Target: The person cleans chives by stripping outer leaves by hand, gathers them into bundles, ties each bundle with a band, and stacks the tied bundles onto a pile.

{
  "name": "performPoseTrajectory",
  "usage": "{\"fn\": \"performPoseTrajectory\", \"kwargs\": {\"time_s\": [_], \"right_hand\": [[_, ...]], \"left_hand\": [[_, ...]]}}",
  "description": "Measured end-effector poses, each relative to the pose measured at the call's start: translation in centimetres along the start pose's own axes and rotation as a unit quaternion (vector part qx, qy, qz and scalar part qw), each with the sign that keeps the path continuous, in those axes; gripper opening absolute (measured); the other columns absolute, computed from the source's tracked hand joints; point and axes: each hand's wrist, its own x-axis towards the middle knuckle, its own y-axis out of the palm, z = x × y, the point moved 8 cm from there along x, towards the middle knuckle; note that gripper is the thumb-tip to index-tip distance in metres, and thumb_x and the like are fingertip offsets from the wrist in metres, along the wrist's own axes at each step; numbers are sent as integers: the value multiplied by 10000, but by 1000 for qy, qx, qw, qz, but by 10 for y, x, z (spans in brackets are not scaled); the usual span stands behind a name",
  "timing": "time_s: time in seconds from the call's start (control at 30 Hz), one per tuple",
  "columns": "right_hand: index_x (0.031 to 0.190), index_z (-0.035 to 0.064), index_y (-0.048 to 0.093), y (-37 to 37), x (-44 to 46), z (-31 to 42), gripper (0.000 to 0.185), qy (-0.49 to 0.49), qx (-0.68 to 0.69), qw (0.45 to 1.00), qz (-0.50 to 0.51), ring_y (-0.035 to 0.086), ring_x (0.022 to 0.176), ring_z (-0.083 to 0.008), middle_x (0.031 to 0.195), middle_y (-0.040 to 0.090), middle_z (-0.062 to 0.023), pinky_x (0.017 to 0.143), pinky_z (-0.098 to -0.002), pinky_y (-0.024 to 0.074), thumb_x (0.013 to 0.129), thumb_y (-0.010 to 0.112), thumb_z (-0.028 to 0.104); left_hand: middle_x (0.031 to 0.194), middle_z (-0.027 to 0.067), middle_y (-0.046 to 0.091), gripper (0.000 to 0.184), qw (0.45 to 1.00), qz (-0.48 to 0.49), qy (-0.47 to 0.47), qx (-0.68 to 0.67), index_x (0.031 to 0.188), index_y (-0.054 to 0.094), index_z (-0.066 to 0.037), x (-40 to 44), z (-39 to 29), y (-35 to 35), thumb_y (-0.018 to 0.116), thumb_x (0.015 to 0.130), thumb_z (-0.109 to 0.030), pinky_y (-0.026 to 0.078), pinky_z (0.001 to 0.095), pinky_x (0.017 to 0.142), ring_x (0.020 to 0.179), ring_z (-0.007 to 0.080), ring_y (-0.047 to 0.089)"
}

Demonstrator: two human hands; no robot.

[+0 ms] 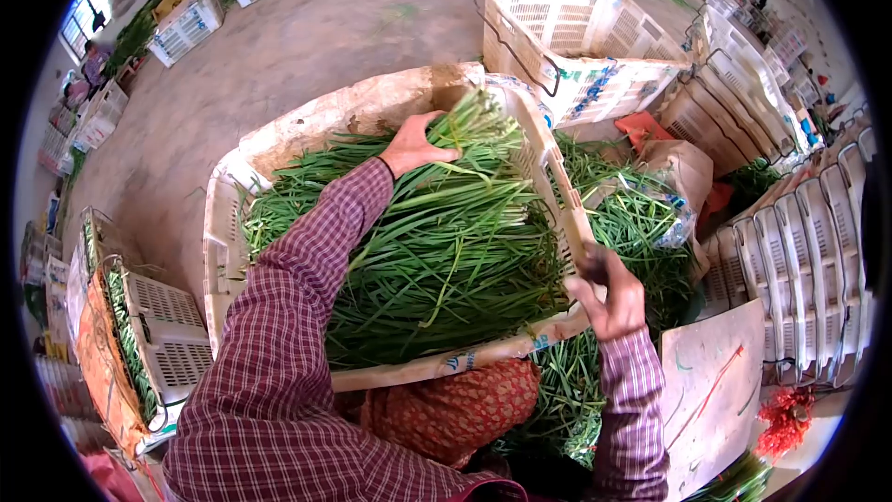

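A white plastic crate [223,256] in front of me is filled with long green garlic chives [455,260]. My left hand [416,144] reaches to the far side of the crate. Its thumb and fingers curl around a bunch of garlic chives [478,125], whose pale cut ends point up and away. At the crate's right front corner, my right hand [609,297] closes on the rim. Something dark covers or sits at its fingertips, blurred. A red patterned cloth [455,409] lies over my lap below the crate's front edge.
Loose greens [632,223] lie on the ground right of the crate, beside a brown sack [678,172]. An empty white crate [581,74] stands behind. Stacked crates [790,251] line the right, above a flat board [711,400]. Another crate [167,325] stands left.
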Motion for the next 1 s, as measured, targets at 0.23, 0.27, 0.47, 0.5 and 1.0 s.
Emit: {"fn": "performPoseTrajectory", "kwargs": {"time_s": [0.23,0.27,0.47,0.5,1.0], "right_hand": [[1459,-2,179,141,112,-43,1155,145,119,981,54,314,1364,-313,1470,325,-196,1144,-389,276,586,889,254],[1465,-10,142,155,120,-47,1191,155,166,972,53,264,1389,-315,1497,275,-194,1155,-392,249,576,895,238],[1497,201,103,187,123,30,1181,36,642,765,31,446,1258,-254,1397,394,-140,1049,-399,422,602,839,-25],[1480,130,150,180,121,37,1114,-5,610,793,2,468,1216,-222,1345,433,-119,1027,-364,434,613,824,-58],[1199,22,546,0,81,46,553,-15,512,812,-280,550,1027,-214,1135,576,-101,966,-381,418,718,781,162]], "left_hand": [[1138,124,637,773,992,-22,-9,-123,1278,515,48,-44,-10,-41,836,633,-233,359,358,1027,1066,205,565],[1141,125,638,791,994,-20,4,-110,1281,517,39,-47,-15,-40,844,621,-249,359,366,1032,1067,207,568],[1121,132,585,798,988,50,132,-57,1205,509,6,-60,-28,1,853,566,-327,410,461,972,1064,268,567],[1105,142,536,797,983,64,171,18,1210,491,10,-63,-34,5,832,575,-331,397,483,939,1064,320,535],[1255,221,537,857,981,116,36,153,1368,408,-50,-115,-39,-9,778,641,-312,376,435,1043,1187,352,499]]}}
